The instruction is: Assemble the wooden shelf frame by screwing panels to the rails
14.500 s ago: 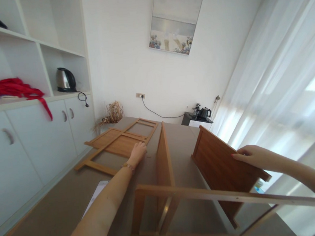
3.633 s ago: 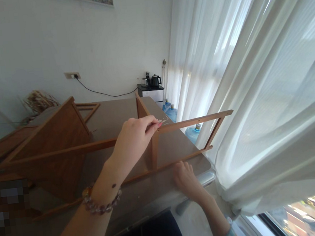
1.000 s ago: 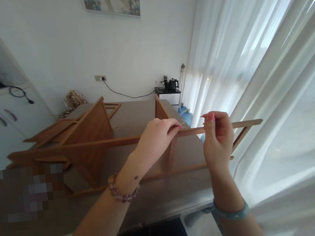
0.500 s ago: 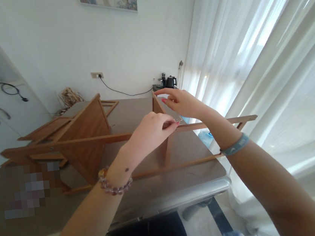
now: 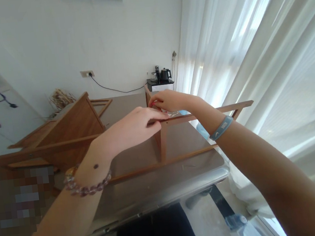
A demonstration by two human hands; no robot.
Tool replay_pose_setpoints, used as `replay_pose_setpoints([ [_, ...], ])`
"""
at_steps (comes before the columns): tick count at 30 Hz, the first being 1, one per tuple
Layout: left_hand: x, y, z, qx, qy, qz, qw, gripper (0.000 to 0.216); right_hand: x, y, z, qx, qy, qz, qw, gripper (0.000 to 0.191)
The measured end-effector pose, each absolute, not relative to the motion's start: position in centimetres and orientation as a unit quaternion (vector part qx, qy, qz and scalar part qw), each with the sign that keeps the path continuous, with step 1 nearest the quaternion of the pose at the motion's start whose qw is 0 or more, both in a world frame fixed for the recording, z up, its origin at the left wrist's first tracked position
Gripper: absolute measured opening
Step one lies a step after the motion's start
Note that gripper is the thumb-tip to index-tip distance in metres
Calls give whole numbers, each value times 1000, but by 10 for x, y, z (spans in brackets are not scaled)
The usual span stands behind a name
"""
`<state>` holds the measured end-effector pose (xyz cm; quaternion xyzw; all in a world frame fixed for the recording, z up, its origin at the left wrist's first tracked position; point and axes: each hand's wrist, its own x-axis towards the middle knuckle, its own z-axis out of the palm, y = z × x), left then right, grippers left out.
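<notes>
A wooden frame [image 5: 202, 113] stands on edge on the brown table [image 5: 164, 178], its long top rail running left to right. My left hand [image 5: 130, 128] rests on that rail where an upright wooden panel [image 5: 155, 127] meets it, fingers pinched around a small item I cannot make out. My right hand [image 5: 169, 99] reaches over the rail to the top edge of the upright panel, fingers curled on it. A small clear plastic packet [image 5: 173, 113] lies just below the right hand. A second wooden panel [image 5: 73, 131] leans to the left.
White curtains [image 5: 253, 58] hang close on the right. A flat wooden frame [image 5: 101, 103] lies farther back on the table beside dried grass [image 5: 60, 98]. A kettle set [image 5: 161, 75] sits on a small cabinet at the far end. Water bottles [image 5: 235, 221] stand on the floor.
My right hand has left the top rail and moved forward onto the upright panel's top edge. My left hand stays pinched at the rail joint. The view has shifted slightly right.
</notes>
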<state>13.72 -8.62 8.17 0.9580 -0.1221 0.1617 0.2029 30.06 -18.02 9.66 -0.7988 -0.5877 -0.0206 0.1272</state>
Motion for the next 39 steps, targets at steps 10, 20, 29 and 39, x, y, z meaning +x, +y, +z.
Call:
replay_pose_setpoints([
  [10,135,-86,73,964,-85,173,181,35,298,-175,93,-796,-589,-26,134,25],
  [20,138,-91,77,966,-60,167,189,33,299,-183,91,-794,-595,-47,116,23],
  [29,141,-89,71,961,-65,176,204,36,308,-183,81,-766,-621,-90,143,25],
  [39,139,-91,69,959,-67,185,202,36,312,-181,83,-760,-632,-87,127,20],
])
